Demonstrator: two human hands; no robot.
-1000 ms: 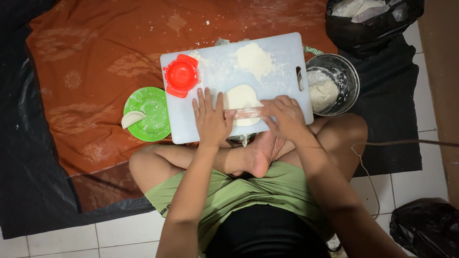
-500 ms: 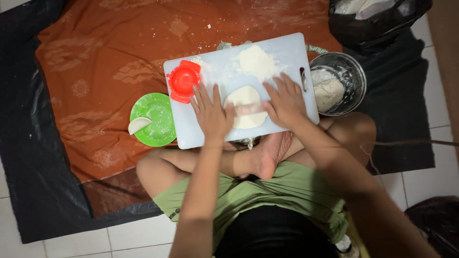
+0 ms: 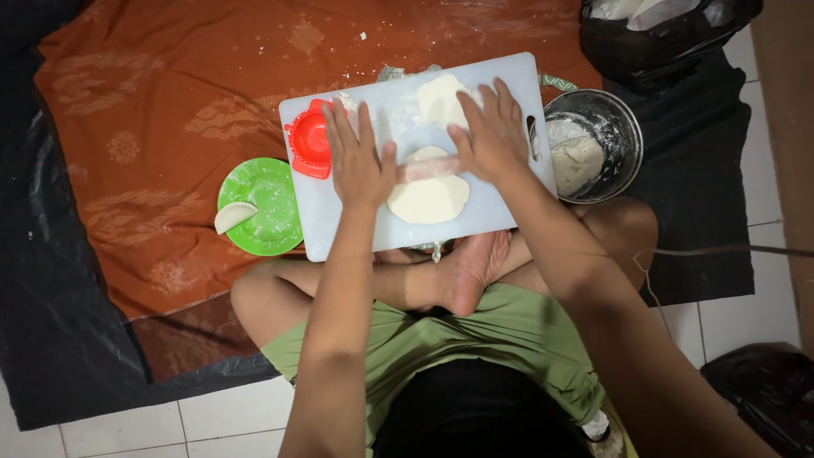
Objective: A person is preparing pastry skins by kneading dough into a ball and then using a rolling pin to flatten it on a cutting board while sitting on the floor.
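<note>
I see left hand [image 3: 360,161] and right hand [image 3: 492,136], fingers spread flat, pressing rolling pin [image 3: 428,168] across dough round [image 3: 428,199] on white cutting board [image 3: 509,212]

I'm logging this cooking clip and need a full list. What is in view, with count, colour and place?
cutting board: one, white, on the person's lap
rolling pin: one, pale, under both palms across the dough
flat dough: one, cream, board centre
dough lump: one, cream, board's far edge
dumpling press: one, red, board's left end
plate: one, green, left of board
folded dumpling: one, cream, on plate
metal pot: one, silver, right of board, dough inside
cloth: one, orange, on floor
left hand: flat on pin
right hand: flat on pin
</note>
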